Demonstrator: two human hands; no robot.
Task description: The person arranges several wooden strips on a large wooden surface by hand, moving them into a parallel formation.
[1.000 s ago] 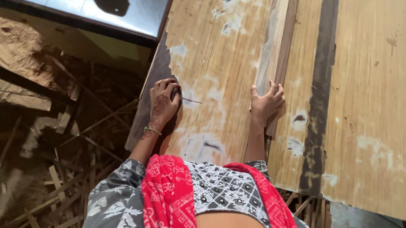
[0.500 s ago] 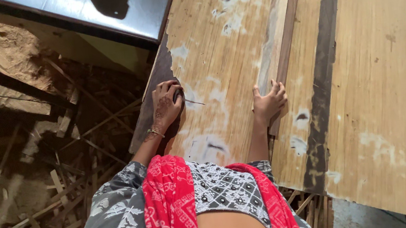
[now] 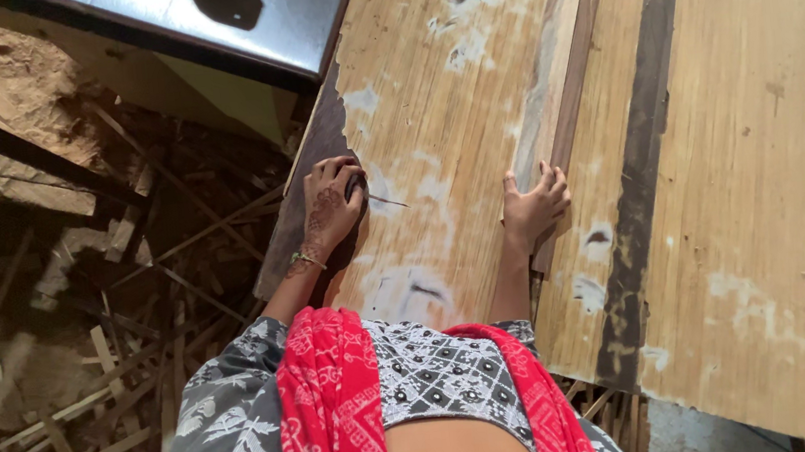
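left hand [image 3: 330,204]: mid-frame left, fingers curled, gripping ragged left edge of veneer sheet [image 3: 434,143], wrist bent | right hand [image 3: 533,207]: centre, released, fingers spread flat on narrow wood strip [image 3: 556,70] | sheet runs centre to top | wood scraps [image 3: 110,386] lower left

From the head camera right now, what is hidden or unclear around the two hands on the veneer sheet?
- Head view: what the left hand holds is covered by its fingers; only a thin tip shows.
- The right hand hides the narrow strip's near end.
- The red scarf and torso hide the veneer sheet's near edge.
- The frame's top cuts off the metal surface.
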